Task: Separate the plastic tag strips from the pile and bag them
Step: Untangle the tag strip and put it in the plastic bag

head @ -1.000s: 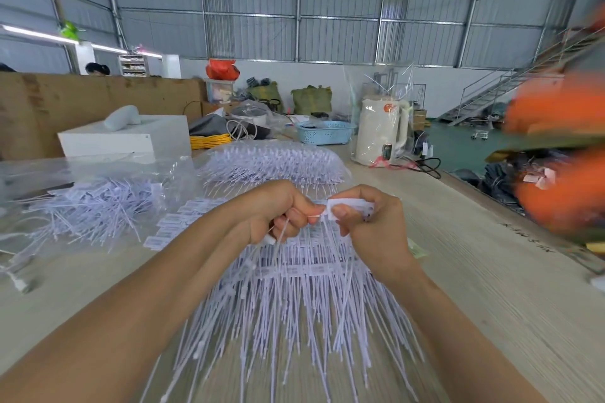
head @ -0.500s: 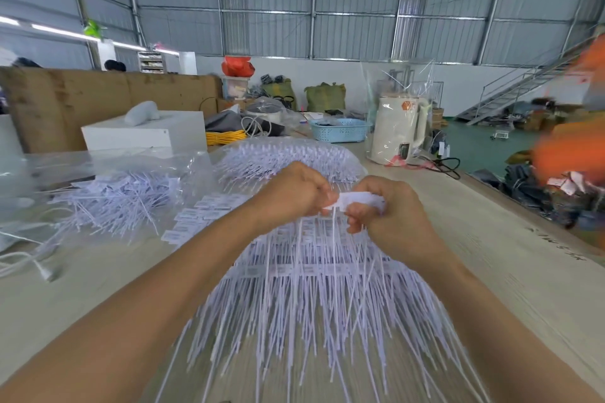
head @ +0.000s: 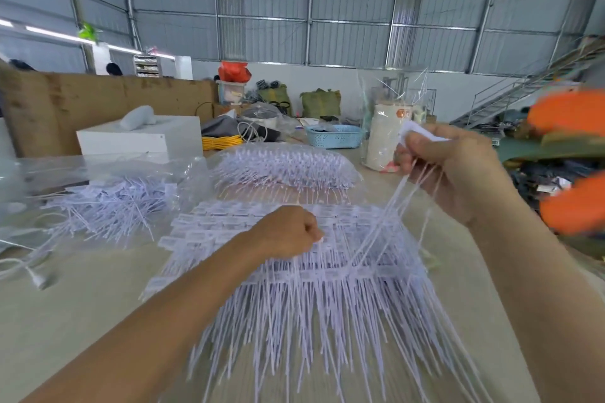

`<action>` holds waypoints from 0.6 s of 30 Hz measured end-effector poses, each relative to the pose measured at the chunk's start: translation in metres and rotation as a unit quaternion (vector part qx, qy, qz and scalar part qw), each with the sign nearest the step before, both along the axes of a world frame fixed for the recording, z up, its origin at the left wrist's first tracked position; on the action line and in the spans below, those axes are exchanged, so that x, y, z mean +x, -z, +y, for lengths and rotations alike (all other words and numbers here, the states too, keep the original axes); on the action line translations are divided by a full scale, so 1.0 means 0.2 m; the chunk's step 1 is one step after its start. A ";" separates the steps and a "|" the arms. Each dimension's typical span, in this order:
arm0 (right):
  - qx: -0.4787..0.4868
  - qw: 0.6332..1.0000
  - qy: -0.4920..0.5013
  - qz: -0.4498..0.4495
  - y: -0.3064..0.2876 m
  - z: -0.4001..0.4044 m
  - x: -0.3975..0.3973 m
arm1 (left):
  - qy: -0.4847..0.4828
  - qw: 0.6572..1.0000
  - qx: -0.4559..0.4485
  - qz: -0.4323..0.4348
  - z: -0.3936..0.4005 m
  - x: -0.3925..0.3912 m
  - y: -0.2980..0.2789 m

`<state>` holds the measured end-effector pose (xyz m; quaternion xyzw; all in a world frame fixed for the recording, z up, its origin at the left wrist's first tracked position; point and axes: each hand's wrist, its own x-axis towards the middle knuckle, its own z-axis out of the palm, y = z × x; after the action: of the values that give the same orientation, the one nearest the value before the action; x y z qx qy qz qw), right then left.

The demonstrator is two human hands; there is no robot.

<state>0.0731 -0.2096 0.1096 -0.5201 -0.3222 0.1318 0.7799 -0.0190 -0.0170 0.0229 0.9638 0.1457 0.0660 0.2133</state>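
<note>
At the right of the frame, the right hand point(head: 458, 170) was raised above the pale wooden surface point(head: 82, 304), fingers curled round a small bunch of white plastic tag strips point(head: 397, 203) whose tails trailed down to the pile. The large pile of white plastic tag strips point(head: 311, 288) lay at centre. The left hand point(head: 288, 232), fingers curled, rested on the pile's upper part, below and left of the lifted bunch.

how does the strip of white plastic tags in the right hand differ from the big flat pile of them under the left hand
The strip of white plastic tags is lifted, pinched by the right hand, tails trailing down; the flat pile lies on the table, held by the left hand. The strip is few; the pile many. Both are white.
</note>
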 end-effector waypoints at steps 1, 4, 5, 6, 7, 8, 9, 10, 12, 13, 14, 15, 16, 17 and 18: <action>0.001 0.999 -0.034 0.015 -0.03 -0.01 0.02 | 0.003 0.997 0.068 0.036 0.00 0.00 0.03; -0.053 0.994 -0.089 0.026 -0.05 0.02 0.04 | -0.023 0.989 0.143 -0.022 -0.07 -0.02 0.00; -0.080 0.992 -0.093 0.018 -0.03 0.05 0.03 | -0.032 0.994 0.045 -0.097 -0.11 -0.04 -0.04; -0.095 0.990 -0.100 0.015 -0.01 0.09 0.02 | -0.031 0.980 -0.120 -0.158 -0.16 -0.06 -0.09; -0.101 0.989 -0.108 0.021 0.01 0.13 0.00 | -0.007 0.941 -0.293 -0.167 -0.22 -0.09 -0.14; -0.103 0.988 -0.110 0.032 0.04 0.16 -0.02 | 0.023 0.898 -0.416 -0.141 -0.27 -0.12 -0.18; -0.107 0.988 -0.106 0.039 0.06 0.20 -0.04 | 0.043 0.867 -0.481 -0.120 -0.31 -0.14 -0.19; -0.113 0.988 -0.098 0.039 0.09 0.23 -0.06 | 0.055 0.846 -0.518 -0.112 -0.34 -0.17 -0.19; -0.113 0.990 -0.085 0.028 0.13 0.29 -0.10 | 0.030 0.817 -0.558 -0.138 -0.38 -0.24 -0.17; -0.108 0.991 -0.078 0.027 0.15 0.32 -0.13 | 0.000 0.811 -0.564 -0.156 -0.38 -0.27 -0.15; -0.100 0.992 -0.072 0.035 0.17 0.35 -0.16 | -0.027 0.810 -0.558 -0.176 -0.37 -0.29 -0.13; -0.085 0.992 -0.072 0.052 0.19 0.38 -0.18 | -0.048 0.815 -0.544 -0.196 -0.35 -0.32 -0.10; -0.067 0.992 -0.078 0.078 0.21 0.42 -0.21 | -0.068 0.818 -0.529 -0.215 -0.33 -0.34 -0.08; -0.051 0.989 -0.091 0.104 0.22 0.45 -0.25 | -0.084 0.820 -0.516 -0.232 -0.29 -0.36 -0.06; -0.038 0.986 -0.108 0.124 0.24 0.49 -0.28 | -0.095 0.822 -0.505 -0.247 -0.26 -0.39 -0.05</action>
<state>0.0177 -0.1112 0.0617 -0.4911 -0.2718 0.2910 0.7747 -0.0975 -0.0690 0.0330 0.6540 0.1919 0.2389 0.6917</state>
